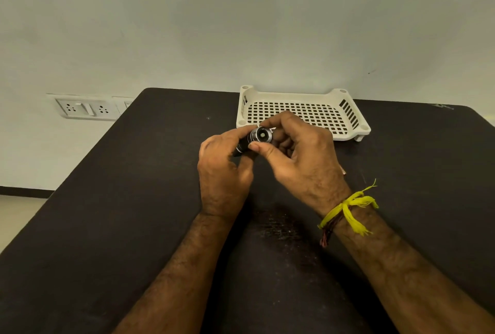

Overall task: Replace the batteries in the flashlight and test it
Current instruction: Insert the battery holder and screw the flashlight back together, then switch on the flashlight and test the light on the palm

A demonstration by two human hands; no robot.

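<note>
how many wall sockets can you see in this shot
2: both on the white wall plate left of the table, a left socket and a right socket, with a switch between. More may be hidden behind the table.

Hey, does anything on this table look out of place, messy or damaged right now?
Nothing serious. The dark table shows a scuffed, dusty patch between the forearms. The white tray sits at a slight angle to the far edge. Both the left hand and right hand hold the flashlight, which looks intact.

head camera looks forward and down, close over table [112, 226].
</note>
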